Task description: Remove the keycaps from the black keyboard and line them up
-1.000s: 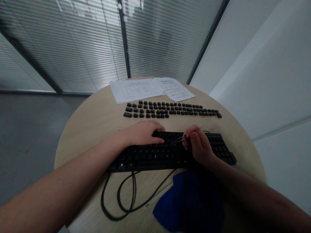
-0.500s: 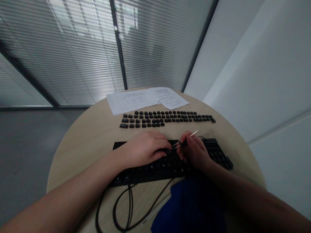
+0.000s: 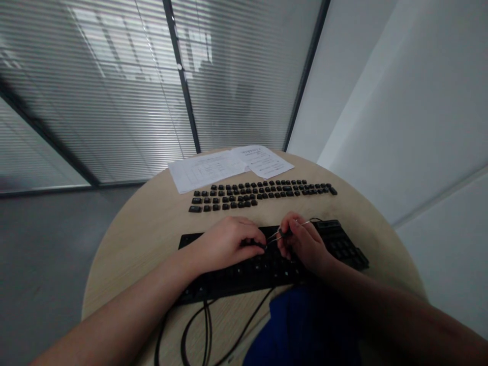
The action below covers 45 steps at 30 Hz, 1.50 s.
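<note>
My left hand [image 3: 229, 244] rests on the black corded keyboard [image 3: 343, 246] at the pale round counter's [image 3: 152, 229] near edge, its grip unclear, while my right hand [image 3: 301, 245] pinches a thin wire keycap puller [image 3: 275, 235] at mid-keyboard; a skewed tug could, I judge, make the wire slip and jab my left hand.

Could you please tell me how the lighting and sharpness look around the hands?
In the head view, daylight through the blinds backlights the scene: the right hand lies in shadow, the left hand is brighter; the black keyboard is too dark to read its keys; the wide lens bows the window frame and the table rim; the thin wire tool looks slightly soft.
</note>
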{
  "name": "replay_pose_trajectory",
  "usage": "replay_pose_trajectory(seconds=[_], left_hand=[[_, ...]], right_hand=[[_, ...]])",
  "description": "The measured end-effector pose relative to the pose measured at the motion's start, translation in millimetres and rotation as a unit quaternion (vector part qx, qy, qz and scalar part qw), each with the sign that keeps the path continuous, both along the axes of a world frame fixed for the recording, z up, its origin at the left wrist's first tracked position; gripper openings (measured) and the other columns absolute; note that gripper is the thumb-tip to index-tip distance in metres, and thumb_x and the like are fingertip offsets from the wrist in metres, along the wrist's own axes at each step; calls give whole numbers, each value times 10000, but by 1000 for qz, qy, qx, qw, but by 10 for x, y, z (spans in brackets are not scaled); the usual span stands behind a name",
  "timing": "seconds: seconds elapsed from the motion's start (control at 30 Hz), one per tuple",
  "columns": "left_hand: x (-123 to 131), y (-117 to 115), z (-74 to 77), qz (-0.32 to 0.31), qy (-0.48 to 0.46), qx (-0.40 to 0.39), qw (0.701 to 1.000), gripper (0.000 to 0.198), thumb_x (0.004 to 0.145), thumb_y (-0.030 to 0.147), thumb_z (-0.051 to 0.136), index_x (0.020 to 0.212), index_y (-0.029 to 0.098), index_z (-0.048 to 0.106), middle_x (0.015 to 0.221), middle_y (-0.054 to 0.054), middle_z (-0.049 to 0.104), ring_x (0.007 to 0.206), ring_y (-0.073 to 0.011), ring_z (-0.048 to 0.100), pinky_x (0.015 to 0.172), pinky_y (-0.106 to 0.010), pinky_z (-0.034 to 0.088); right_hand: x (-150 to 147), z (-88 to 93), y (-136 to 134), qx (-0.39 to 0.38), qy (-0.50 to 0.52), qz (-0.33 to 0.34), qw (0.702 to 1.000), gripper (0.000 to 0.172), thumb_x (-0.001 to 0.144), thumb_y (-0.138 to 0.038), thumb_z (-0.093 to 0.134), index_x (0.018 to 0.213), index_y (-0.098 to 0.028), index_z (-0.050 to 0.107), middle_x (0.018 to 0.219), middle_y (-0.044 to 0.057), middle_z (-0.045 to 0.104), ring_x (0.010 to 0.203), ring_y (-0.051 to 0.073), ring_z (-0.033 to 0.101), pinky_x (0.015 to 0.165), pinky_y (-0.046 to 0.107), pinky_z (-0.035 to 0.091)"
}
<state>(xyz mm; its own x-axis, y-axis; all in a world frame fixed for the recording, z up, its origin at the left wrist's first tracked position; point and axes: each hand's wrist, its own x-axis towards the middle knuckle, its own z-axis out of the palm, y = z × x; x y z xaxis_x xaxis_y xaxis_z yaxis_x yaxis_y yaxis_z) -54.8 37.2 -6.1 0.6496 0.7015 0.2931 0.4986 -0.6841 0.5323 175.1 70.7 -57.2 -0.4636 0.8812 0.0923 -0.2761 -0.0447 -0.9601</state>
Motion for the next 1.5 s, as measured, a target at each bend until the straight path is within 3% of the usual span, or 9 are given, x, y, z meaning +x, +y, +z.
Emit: replay_pose_trajectory(seconds=[0.33,0.43,0.5,0.63,0.8,1.0,1.3,1.43,1.5], left_hand=[[-22,16,12,50,-29,-10,998,82,924,232,709,956,186,769,823,-14,736,755,-152,668,702,-272,495],[-59,23,24,74,-56,-9,996,90,918,230,698,959,188,765,834,-14,734,736,-144,658,684,-271,493],[-80,28,34,85,-68,0,994,90,916,227,692,957,188,761,855,-17,741,740,-145,657,690,-277,495],[-77,18,40,91,-76,27,993,81,905,221,704,969,194,746,855,-9,729,745,-146,645,712,-287,491],[-29,-21,28,90,-85,36,992,65,879,221,744,922,192,703,813,13,678,732,-142,615,683,-271,457],[0,-14,-23,71,-75,38,994,80,857,169,769,869,190,693,779,21,664,727,-143,601,661,-259,418],[-25,39,-59,71,4,85,994,84,874,223,764,915,206,692,897,-13,722,870,-205,672,764,-304,478],[-132,49,25,133,114,73,982,168,874,325,764,989,208,727,1001,-61,746,908,-251,696,771,-333,509],[-192,83,40,171,163,57,970,146,880,322,741,965,204,747,1007,-80,757,900,-267,706,757,-343,516]], right_hand=[[7,14,-32,46,-28,-84,995,339,898,-530,628,771,-221,569,559,-29,592,443,123,531,406,211,406],[70,19,2,120,-67,-132,982,321,975,-461,519,774,-225,604,553,-28,551,455,134,498,428,239,388],[123,46,26,238,-121,-165,949,363,1027,-396,453,768,-225,639,609,-4,567,544,156,543,525,282,457],[179,109,42,467,-202,-179,842,334,1065,-254,413,874,-228,686,916,69,695,903,218,666,838,382,542],[123,118,3,552,-230,-116,793,250,1027,-133,468,1096,-239,684,867,44,716,789,188,676,718,308,552],[77,105,-19,544,-282,-88,785,144,959,-204,659,1082,-226,730,764,7,719,605,148,634,592,266,509],[85,129,77,443,-403,-71,798,142,907,-266,729,1027,-232,798,921,48,812,781,204,733,760,340,566],[81,268,358,394,-481,-48,781,205,929,-331,712,1072,-225,814,992,72,828,849,233,752,793,356,568],[36,339,584,388,-529,-51,753,235,939,-351,706,1091,-213,820,1009,83,830,866,236,757,812,347,566]])
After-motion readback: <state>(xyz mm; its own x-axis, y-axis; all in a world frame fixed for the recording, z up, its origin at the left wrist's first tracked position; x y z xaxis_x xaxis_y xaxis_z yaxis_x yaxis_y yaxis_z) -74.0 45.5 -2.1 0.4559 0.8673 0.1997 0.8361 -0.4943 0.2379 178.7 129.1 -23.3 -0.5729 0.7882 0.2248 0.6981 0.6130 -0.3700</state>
